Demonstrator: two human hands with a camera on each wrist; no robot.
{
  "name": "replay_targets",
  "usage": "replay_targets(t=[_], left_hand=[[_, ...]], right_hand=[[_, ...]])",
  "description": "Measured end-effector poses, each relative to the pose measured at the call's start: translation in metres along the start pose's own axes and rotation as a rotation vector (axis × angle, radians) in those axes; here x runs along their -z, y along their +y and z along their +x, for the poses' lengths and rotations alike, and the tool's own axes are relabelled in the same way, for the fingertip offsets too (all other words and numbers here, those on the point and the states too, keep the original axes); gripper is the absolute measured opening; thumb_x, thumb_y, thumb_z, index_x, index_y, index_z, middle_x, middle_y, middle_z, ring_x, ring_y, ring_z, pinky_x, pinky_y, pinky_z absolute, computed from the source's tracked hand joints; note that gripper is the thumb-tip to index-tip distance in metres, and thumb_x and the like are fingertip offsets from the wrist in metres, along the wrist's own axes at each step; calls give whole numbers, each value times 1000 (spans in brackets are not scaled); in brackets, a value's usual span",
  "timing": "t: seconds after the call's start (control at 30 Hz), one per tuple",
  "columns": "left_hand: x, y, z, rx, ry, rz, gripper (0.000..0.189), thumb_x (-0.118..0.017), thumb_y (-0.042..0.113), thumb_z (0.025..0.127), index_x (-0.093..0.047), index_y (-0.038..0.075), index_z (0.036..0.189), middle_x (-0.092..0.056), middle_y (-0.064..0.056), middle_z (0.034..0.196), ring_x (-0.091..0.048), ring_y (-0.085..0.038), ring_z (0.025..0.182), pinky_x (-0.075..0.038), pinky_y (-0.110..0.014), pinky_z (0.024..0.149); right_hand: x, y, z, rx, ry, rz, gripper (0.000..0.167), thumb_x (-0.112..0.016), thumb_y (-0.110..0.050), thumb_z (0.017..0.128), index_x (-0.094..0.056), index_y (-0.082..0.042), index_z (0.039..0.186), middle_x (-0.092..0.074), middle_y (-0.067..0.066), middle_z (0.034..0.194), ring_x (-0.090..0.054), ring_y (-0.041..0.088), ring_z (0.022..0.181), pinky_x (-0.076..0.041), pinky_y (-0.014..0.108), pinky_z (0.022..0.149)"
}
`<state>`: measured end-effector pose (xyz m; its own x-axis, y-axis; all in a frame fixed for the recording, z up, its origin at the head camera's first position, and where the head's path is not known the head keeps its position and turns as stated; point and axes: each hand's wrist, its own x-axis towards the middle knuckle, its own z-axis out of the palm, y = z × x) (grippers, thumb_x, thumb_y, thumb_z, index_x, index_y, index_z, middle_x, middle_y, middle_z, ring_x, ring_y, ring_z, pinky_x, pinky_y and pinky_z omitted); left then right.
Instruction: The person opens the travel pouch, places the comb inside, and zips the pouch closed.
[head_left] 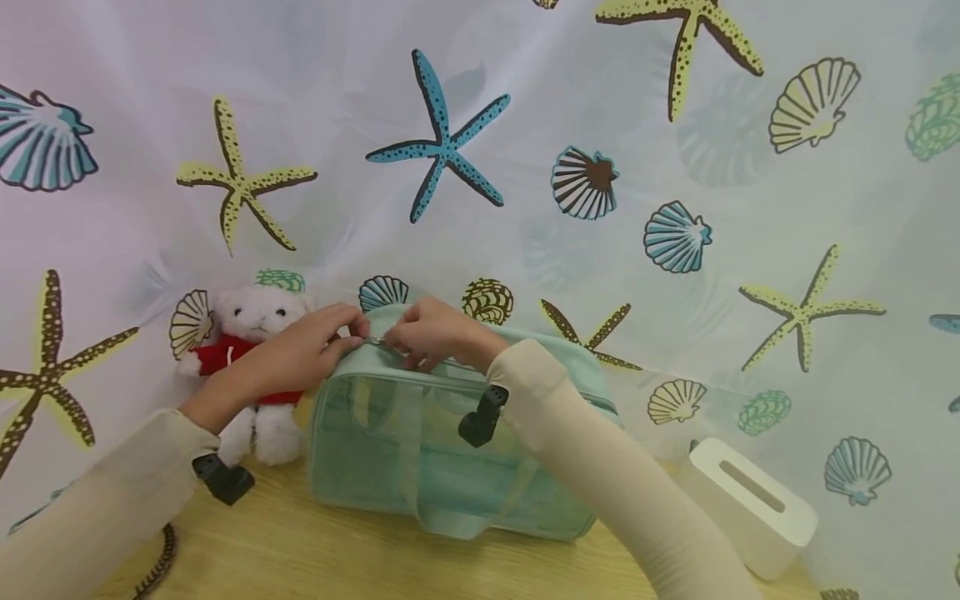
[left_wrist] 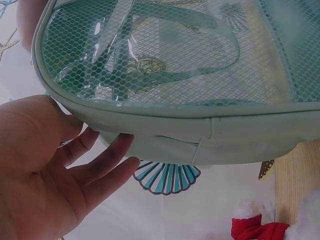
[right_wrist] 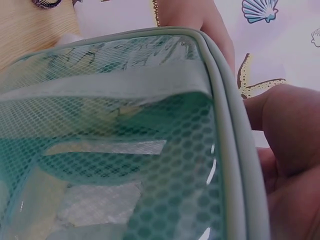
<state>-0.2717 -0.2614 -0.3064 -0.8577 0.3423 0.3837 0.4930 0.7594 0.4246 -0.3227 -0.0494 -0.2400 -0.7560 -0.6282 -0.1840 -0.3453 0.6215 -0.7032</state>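
Note:
A mint-green see-through mesh duffel bag (head_left: 367,450) stands on the wooden table, its front strap handle (head_left: 450,523) hanging down. At the bag's upper left end, my left hand (head_left: 311,337) pinches the edge by the end of the zipper (head_left: 377,340). My right hand (head_left: 435,329) is just beside it, thumb and fingers curled together on the zipper pull, which the fingers mostly hide. In the left wrist view, the left fingers (left_wrist: 107,162) reach the bag's piped rim. The right wrist view has the right hand (right_wrist: 295,150) behind the bag's top edge.
A white teddy bear (head_left: 273,433) in a red shirt sits left of the bag, partly behind my left arm. At the right stands a white tissue box (head_left: 750,508). A dark coiled cord (head_left: 159,562) lies front left. Shell-and-starfish-printed sheeting (head_left: 525,100) hangs behind.

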Motion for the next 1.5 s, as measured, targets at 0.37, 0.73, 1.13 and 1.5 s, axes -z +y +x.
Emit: replay_targets(t=[0.37, 0.73, 1.13, 1.5], left_hand=[[-2, -3, 2, -1, -2, -18, 7, -55, 7, 105, -54, 9, 112, -59, -8, 112, -55, -21, 99, -49, -34, 83], [-2, -4, -1, 0, 15, -27, 6, -54, 7, 105, -55, 8, 111, -60, -9, 110, -56, -20, 94, -49, -29, 78], [-3, -4, 0, -9, 8, -26, 7, -55, 7, 105, -56, 8, 111, -60, -8, 110, -56, -21, 95, -51, -30, 80], [-4, -1, 1, -24, 23, -3, 5, -54, 6, 105, -56, 7, 109, -61, -10, 111, -55, -22, 99, -49, -35, 83]], right_hand=[[11, 9, -6, -24, -36, -26, 25, -60, -25, 104, -69, -9, 86, -64, 2, 78, -65, 13, 72, -58, 27, 68], [24, 22, -14, -38, -86, -5, 28, -59, -26, 105, -63, -12, 81, -61, 0, 77, -63, 13, 70, -56, 28, 67], [31, 33, -26, -32, -89, 1, 34, -57, -26, 106, -55, -15, 74, -56, -3, 82, -61, 13, 72, -51, 26, 64], [34, 44, -35, -31, -91, 61, 38, -57, -23, 106, -50, -13, 70, -45, -3, 65, -44, 13, 61, -38, 26, 56]])
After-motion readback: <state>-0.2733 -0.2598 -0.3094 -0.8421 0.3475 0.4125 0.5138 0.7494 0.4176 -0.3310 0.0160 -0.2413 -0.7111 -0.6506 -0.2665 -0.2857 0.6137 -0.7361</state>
